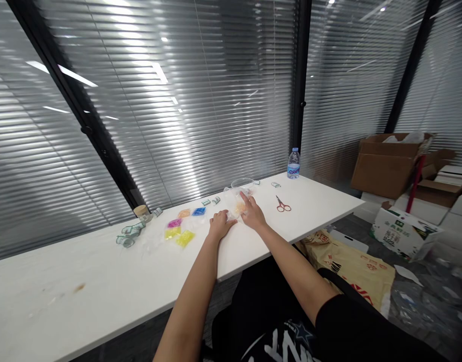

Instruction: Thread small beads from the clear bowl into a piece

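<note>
My left hand [220, 224] and my right hand [252, 213] rest on the white table [102, 281], both touching a small clear plastic bag with orange contents [237, 205]. The fingers of each hand pinch the bag's edges from either side. A clear plastic cup [242, 184] stands just behind the bag. To the left lie small bags of coloured bits: yellow [180, 235], pink [174, 222], orange [184, 213] and blue [198, 211].
Red-handled scissors [282, 205] lie right of my hands. A water bottle [293, 164] stands at the table's far edge. A cork-lidded jar [142, 211] and green tape rolls [129, 234] sit left. Cardboard boxes [389, 161] and bags crowd the floor at right.
</note>
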The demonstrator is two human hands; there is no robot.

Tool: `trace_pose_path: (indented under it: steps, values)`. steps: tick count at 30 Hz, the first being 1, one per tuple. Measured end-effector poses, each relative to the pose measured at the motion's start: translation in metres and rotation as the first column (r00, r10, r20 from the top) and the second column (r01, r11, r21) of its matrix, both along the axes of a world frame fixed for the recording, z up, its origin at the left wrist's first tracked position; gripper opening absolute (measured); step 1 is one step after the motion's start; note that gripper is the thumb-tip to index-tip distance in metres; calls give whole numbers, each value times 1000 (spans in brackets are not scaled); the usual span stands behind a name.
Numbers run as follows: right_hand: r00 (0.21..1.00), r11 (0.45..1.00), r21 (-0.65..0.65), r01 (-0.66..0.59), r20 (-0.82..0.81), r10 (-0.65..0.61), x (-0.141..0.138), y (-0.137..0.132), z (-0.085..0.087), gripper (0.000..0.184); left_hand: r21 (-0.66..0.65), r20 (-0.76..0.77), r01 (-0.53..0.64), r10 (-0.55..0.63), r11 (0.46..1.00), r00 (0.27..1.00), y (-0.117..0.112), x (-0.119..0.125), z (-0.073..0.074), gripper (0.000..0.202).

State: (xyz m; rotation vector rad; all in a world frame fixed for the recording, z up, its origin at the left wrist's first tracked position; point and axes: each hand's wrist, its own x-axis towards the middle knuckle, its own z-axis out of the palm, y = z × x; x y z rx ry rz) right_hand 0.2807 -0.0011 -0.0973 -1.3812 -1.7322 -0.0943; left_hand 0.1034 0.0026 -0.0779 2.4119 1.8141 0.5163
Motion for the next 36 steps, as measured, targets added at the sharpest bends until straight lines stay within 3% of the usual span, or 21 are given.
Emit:
trace_pose_path:
  steps: [16, 36]
  values:
    - [1000, 1000, -18, 7, -17, -8, 0, -7, 7, 51, -5, 11, 14, -14, 1000, 1000, -1, 0, 1, 47]
    - [998, 998, -13, 55, 42, -55, -1, -4, 4, 50, -28, 26, 41, -40, 999, 999, -5, 0, 4, 46]
